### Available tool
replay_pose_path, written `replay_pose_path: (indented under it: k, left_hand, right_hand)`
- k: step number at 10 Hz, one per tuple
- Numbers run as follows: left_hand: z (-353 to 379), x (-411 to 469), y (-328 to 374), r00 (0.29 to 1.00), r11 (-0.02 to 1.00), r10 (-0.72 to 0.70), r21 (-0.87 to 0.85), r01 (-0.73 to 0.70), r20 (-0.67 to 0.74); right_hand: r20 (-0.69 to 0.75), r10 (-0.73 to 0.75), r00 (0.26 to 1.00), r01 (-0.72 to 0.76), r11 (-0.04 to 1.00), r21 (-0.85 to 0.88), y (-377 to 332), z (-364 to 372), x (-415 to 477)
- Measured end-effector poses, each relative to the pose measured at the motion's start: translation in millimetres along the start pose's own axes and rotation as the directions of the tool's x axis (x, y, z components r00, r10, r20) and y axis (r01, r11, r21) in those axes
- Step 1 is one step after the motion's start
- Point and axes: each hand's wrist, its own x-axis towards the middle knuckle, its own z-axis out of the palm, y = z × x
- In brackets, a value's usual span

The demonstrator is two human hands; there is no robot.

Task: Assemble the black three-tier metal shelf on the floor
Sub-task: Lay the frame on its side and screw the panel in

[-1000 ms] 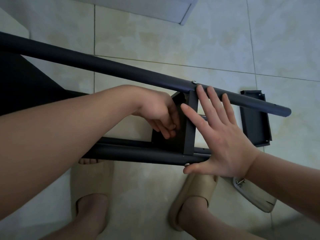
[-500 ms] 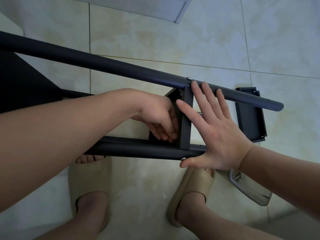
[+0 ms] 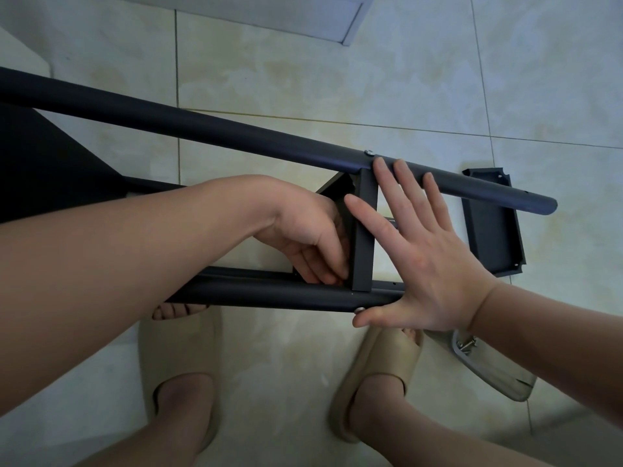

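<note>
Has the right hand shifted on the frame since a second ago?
No. The right hand lies flat as before, fingertips beside the upper screw, thumb tip beside the lower screw.

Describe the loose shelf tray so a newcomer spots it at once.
Follow the far black pole to its free right end. On the tiled floor under that end lies a black rectangular tray with upturned edges. Unlike the shelf panel fixed between the poles, it is joined to nothing.

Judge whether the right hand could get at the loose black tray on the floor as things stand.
Probably yes. The right hand is flat and holds nothing, and the tray lies just to its right; the upper pole crosses only the tray's far end.
</note>
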Motion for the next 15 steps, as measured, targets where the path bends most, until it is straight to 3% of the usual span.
replay_pose_path:
  k: [15]
  left_hand:
    - [5.0,-8.7,7.5,0.991,0.983,-0.127,0.127,0.133,-0.051]
  right_hand:
    - [0.018,-0.007,1.0,0.007,1.0,-0.01,0.7,-0.4,0.7]
